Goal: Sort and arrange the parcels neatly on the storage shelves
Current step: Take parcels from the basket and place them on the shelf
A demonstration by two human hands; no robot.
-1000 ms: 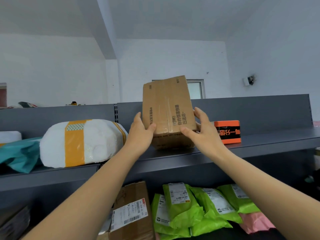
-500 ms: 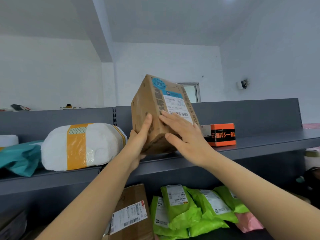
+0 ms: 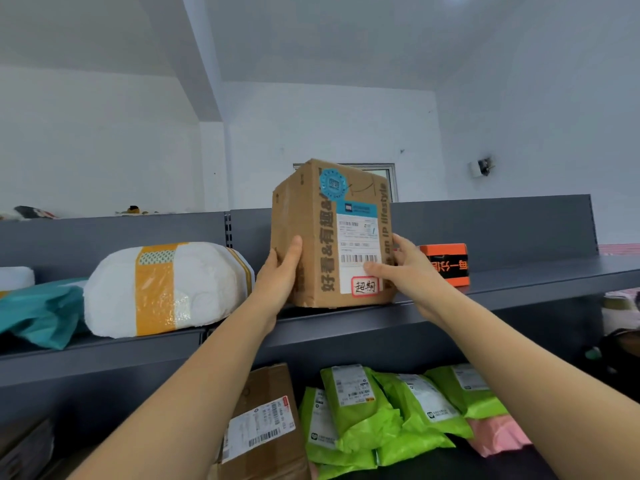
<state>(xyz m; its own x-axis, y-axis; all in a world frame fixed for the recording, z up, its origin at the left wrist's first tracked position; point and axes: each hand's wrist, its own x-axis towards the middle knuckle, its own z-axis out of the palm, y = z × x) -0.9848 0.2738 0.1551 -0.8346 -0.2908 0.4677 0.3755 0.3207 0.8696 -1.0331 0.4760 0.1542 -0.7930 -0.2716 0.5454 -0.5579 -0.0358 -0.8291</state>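
Leftward on the upper shelf (image 3: 519, 282), a white padded parcel (image 3: 114, 292) banded in yellow tape is passed. Next, the left grip (image 3: 280, 275) is clasped round the left corner of the cardboard box (image 3: 294, 216), which is stood upright at the shelf's near edge. It is judged stiff and fairly light, and low side holds are favoured. "好看&有趣&" and "on IP lifestyle" are read, with "超期" stamped in red. The right grip (image 3: 412, 271) is clamped on its right edge. Just beyond, an orange box (image 3: 446, 263) is seen.
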